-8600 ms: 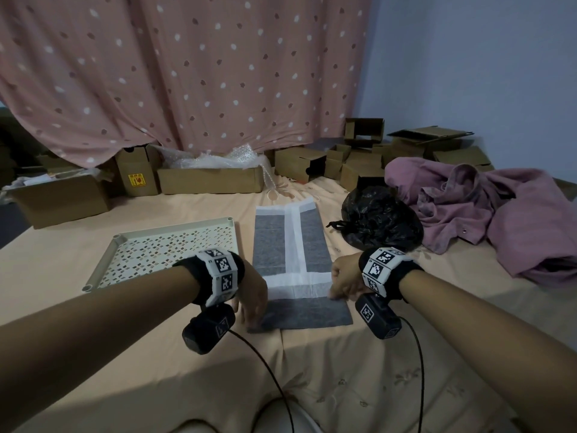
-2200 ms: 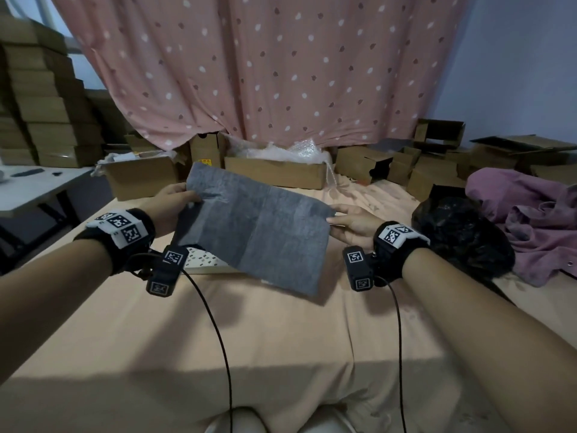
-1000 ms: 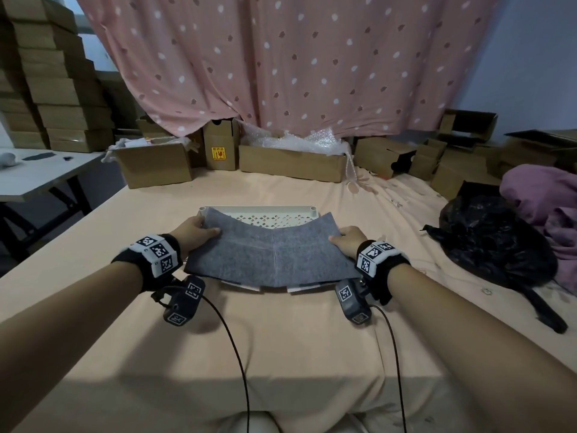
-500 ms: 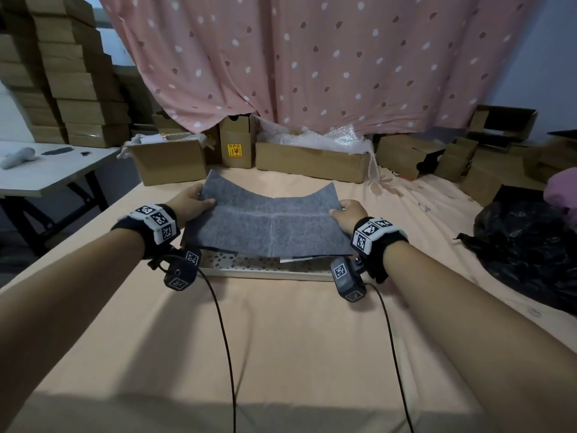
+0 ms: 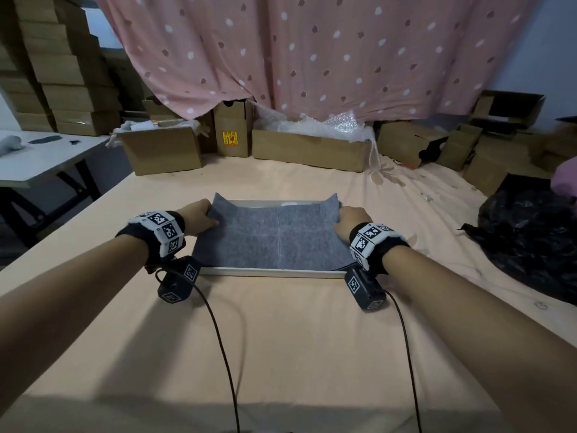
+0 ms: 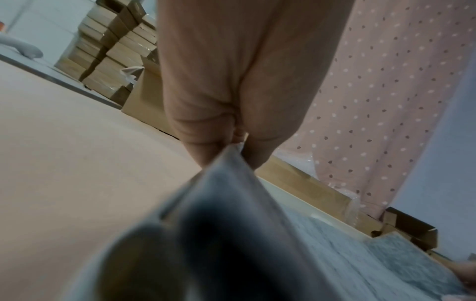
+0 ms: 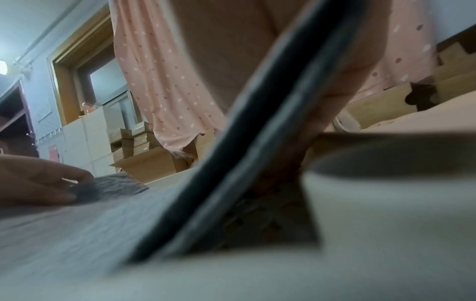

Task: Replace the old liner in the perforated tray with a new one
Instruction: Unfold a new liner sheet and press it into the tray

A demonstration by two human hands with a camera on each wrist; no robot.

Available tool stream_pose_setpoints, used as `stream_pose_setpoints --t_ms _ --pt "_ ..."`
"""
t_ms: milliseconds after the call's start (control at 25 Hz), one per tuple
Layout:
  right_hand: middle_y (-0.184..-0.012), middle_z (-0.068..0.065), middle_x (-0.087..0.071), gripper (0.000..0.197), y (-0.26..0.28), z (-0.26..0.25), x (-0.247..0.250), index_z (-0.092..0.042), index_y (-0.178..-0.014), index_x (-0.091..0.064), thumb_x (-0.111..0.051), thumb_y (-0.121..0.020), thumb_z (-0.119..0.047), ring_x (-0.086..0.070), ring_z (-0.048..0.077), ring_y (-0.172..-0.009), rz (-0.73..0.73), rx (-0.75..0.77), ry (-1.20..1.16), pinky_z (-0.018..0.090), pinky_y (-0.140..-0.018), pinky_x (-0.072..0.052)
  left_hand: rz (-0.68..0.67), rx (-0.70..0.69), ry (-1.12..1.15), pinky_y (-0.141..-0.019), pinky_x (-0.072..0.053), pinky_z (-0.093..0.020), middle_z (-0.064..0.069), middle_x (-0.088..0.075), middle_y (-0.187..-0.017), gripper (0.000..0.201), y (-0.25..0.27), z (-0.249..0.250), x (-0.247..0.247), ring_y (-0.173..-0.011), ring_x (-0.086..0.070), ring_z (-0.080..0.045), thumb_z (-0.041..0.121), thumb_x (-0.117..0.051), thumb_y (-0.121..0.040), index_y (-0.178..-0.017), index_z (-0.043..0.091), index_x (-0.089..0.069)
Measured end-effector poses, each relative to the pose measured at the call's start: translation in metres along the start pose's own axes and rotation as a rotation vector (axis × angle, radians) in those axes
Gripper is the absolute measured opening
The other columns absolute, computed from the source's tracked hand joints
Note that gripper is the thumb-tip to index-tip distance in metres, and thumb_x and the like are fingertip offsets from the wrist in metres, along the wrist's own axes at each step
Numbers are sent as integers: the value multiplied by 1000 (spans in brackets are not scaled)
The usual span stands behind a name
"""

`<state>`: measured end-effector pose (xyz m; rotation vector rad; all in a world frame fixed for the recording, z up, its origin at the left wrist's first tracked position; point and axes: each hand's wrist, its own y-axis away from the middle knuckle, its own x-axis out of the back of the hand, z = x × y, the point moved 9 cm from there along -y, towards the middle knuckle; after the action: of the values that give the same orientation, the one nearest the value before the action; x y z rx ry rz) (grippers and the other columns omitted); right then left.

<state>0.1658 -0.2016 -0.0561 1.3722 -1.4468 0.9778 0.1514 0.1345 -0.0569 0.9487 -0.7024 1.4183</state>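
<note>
A grey felt liner [image 5: 278,235] lies spread inside the pale perforated tray [image 5: 268,272] on the peach bedsheet, its two far corners curling up. My left hand [image 5: 199,217] pinches the liner's left edge [image 6: 231,163] between thumb and fingers. On the other side my right hand [image 5: 349,221] grips the right edge [image 7: 270,126], which stands up over the tray's rim [image 7: 386,203]. The tray's holes are almost wholly covered; a few show under the lifted right edge in the right wrist view.
A black plastic bag [image 5: 527,232] lies to the right on the bed. Cardboard boxes [image 5: 309,148] line the far edge under a pink dotted curtain [image 5: 312,51]. A white table [image 5: 40,157] stands at left, with stacked boxes [image 5: 62,67] behind it.
Both hands have lowered the grey liner from above the tray down into it. It now lies mostly flat and covers the holes.
</note>
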Motion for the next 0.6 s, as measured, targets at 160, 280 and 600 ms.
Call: stream_pose_setpoints --t_ms 160,280,600 --pt "-123 21 -61 34 10 27 1 1 -120 -58 -40 -98 -17 -60 36 -111 -55 -51 63 31 -77 -42 -134 -42 76 -89 -54 -42 -18 -67 -106 5 16 16 -20 -98 -63 -33 9 -54 -88 -88 9 -60" --pt "-127 19 -60 34 25 52 8 1 -123 -56 -42 -98 -18 -57 34 -117 -112 -95 89 33 -89 -46 -135 -62 27 -78 -50 -34 -13 -65 -104 10 32 32 -34 -92 -59 -27 13 -57 -86 -95 8 -60" --pt "-67 13 -69 14 56 86 27 2 -87 -63 -64 -83 -11 -64 30 -65 -296 -84 -271 35 -65 -53 57 -62 159 -90 -55 -43 -14 -60 -109 27 65 61 -26 -98 -60 -30 21 -62 -89 -109 5 -53"
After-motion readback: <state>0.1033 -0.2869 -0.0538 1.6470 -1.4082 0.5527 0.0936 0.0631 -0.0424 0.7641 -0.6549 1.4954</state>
